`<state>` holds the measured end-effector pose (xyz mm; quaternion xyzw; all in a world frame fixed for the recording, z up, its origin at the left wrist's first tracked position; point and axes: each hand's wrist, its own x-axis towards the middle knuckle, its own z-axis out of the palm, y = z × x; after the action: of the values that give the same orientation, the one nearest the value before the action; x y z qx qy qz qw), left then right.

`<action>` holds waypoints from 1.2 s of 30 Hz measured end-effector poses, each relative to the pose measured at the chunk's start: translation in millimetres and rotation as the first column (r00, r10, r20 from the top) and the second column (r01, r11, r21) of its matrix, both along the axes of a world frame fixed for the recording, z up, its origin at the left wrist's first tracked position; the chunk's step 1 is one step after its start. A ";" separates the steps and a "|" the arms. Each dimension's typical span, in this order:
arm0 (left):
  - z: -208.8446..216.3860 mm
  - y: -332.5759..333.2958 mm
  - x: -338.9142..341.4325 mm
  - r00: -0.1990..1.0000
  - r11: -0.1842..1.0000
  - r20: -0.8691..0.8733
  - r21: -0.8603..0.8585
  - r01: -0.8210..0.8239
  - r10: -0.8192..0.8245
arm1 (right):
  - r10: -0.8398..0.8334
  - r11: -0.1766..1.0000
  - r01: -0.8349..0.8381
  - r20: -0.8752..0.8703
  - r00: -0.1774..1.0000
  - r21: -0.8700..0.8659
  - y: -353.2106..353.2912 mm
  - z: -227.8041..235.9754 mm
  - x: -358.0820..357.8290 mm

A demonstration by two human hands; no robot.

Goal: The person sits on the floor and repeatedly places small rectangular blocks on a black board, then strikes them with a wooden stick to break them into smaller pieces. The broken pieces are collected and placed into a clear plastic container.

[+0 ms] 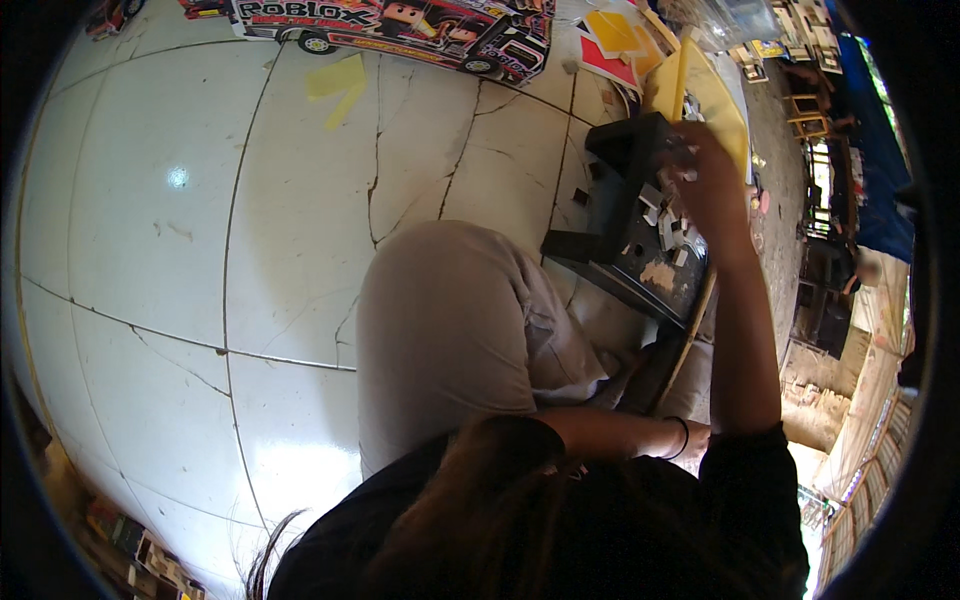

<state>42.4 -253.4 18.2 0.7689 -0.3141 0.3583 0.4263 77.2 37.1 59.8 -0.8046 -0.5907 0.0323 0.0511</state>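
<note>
A white tiled floor, cracked in several places, spreads over most of the view, and the person sits on it with one knee in pale trousers raised near the middle. A brightly printed toy truck stands at the far side, and a yellow board lies to the right of some coloured papers. Just beyond the knee, to the right, is a low black bench, its legs pointing leftward and its long axis running roughly away from the person; a bare brown patch shows on its worn top. The right hand is over the far part of this bench, fingers bent inward toward the surface; whether they pinch something I cannot tell, as the fingertips are dark and blurred. The left hand, below a black wristband, is low and close to the body, well apart from the bench top, and its grip cannot be made out. Smallest are the pale pieces, scattered at mixed angles on the bench top: they lie slightly left of the right hand and nearer the body than its fingertips, so that hand is much the closer.
</note>
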 end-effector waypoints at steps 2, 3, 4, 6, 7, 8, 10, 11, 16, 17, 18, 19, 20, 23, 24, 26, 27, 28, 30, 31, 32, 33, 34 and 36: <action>1.0 -0.5 -1.1 1.000 1.000 0.008 0.006 0.008 -0.008 | 0.247 0.888 -0.183 0.101 0.964 -0.423 13.1 -38.3 -33.7; 1.1 -0.7 -1.8 1.000 1.000 0.010 0.012 0.006 -0.007 | 0.440 0.710 -0.161 0.253 0.861 -0.686 24.8 -61.0 -47.0; -0.1 -0.5 -3.2 1.000 1.000 0.011 0.018 0.006 -0.006 | 0.383 0.597 -0.030 0.251 0.889 -0.802 38.0 -80.7 -55.1; -1.8 -0.6 -6.5 1.000 1.000 0.012 0.025 0.007 -0.008 | 0.381 0.410 0.093 0.263 0.887 -0.907 61.0 -109.9 -52.7; -3.1 -0.1 -7.4 1.000 1.000 0.012 0.027 0.004 -0.004 | 0.425 0.369 0.097 0.260 0.867 -0.924 67.0 -122.5 -48.9; -3.1 -0.5 -8.8 1.000 1.000 0.008 0.029 0.006 -0.006 | 0.351 0.458 0.117 0.300 0.887 -0.881 66.0 -131.9 -42.7; -3.4 -1.1 -10.7 1.000 0.999 0.013 0.032 0.011 -0.011 | 0.168 0.603 0.202 0.370 0.913 -0.772 60.3 -146.6 -28.5; -3.4 -1.5 -11.3 1.000 0.999 0.015 0.037 0.014 -0.015 | 0.046 0.667 0.234 0.352 0.935 -0.708 58.7 -153.2 -22.2; -2.9 -3.3 -14.6 0.999 0.998 0.028 0.055 0.017 -0.019 | -0.251 0.780 0.335 0.226 0.941 -0.528 57.9 -177.5 -3.8; -3.6 -3.2 -15.8 0.999 0.998 0.029 0.059 0.017 -0.019 | -0.256 0.764 0.336 0.220 0.941 -0.551 59.2 -179.2 -3.0; -4.4 -2.2 -16.1 0.999 0.998 0.029 0.059 0.012 -0.014 | -0.265 0.751 0.339 0.211 0.941 -0.567 61.2 -179.5 -4.0; -4.8 -2.1 -17.4 1.000 0.998 0.027 0.063 0.014 -0.016 | -0.275 0.730 0.344 0.206 0.939 -0.590 63.3 -178.0 -6.5; -5.9 -1.5 -18.3 1.000 0.998 0.026 0.063 0.014 -0.015 | -0.188 0.743 0.260 0.181 0.965 -0.617 65.4 -174.1 -9.8; -7.8 -1.8 -20.9 0.999 0.997 0.024 0.073 0.027 -0.029 | 0.046 0.728 0.035 0.100 0.994 -0.685 72.0 -146.0 -23.7; -8.4 -2.2 -21.0 0.999 0.996 0.028 0.080 0.033 -0.035 | 0.106 0.714 -0.028 0.068 0.992 -0.700 75.2 -133.3 -29.8; -10.0 -3.0 -20.0 0.998 0.995 0.039 0.097 0.036 -0.040 | 0.073 0.798 -0.104 -0.075 0.994 -0.594 68.9 -93.5 -29.1; -10.3 -3.4 -19.4 0.998 0.993 0.038 0.106 0.043 -0.048 | 0.054 0.901 -0.155 -0.251 0.967 -0.406 60.0 -70.3 -24.1; -10.9 -2.7 -17.6 0.998 0.992 0.037 0.115 0.049 -0.054 | 0.076 0.957 -0.129 -0.202 0.977 -0.262 48.3 -45.9 -15.3; -11.5 -0.9 -13.9 0.998 0.990 0.027 0.133 0.054 -0.058 | 0.086 0.996 -0.089 -0.177 0.980 -0.012 19.1 1.9 10.4; -11.6 -0.5 -13.4 0.998 0.988 0.023 0.143 0.057 -0.061 | 0.087 0.995 -0.076 -0.182 0.979 0.068 4.0 20.5 24.0; -11.9 0.7 -11.3 0.998 0.987 0.018 0.152 0.056 -0.059 | -0.029 0.999 0.024 -0.185 0.982 -0.026 -5.7 32.0 37.5; -13.0 0.3 -12.7 0.998 0.984 0.015 0.166 0.058 -0.061 | -0.153 0.984 0.135 -0.162 0.975 -0.118 -13.4 37.0 49.2; -13.1 0.6 -9.6 0.999 0.983 -0.002 0.174 0.052 -0.052 | -0.187 0.967 0.149 -0.176 0.966 -0.208 -23.9 40.7 58.8; -16.6 -2.3 -8.0 0.997 0.982 -0.046 0.175 0.073 -0.066 | -0.269 0.959 0.191 -0.460 0.846 -0.210 -39.1 32.0 67.7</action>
<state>34.4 -255.7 1.6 0.7991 -0.3628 0.2987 0.3750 144.9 -2.0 91.8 -0.8374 -0.4536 0.2722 0.1377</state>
